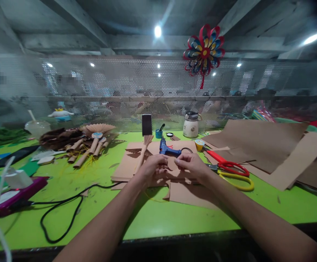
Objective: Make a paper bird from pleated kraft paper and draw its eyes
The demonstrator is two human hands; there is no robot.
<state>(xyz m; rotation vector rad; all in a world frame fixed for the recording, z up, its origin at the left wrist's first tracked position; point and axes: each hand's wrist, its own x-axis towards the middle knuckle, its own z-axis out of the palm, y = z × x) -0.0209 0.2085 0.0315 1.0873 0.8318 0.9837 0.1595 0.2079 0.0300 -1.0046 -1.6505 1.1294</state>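
Observation:
My left hand (153, 168) is closed with its fingers curled over a stack of brown kraft paper (124, 169). Facing it across a small gap, my right hand (193, 164) pinches thumb and forefinger together; whatever either hand grips is too small to make out. A yellow thread (156, 200) trails on the table below my left hand. Just beyond my fingers lies a blue hot glue gun (169, 150). Beside my left hand rests a pleated paper fan with a rolled handle (144, 149). A loose paper sheet (191, 194) lies under my wrists.
Red-handled scissors (233, 167) and yellow-handled scissors (237, 182) lie right of my hand, near large brown sheets (256, 145). Finished fans (92, 143) are piled at left. A black cable (62, 202) runs to a purple power strip (19, 193). A white jug (190, 125) stands behind.

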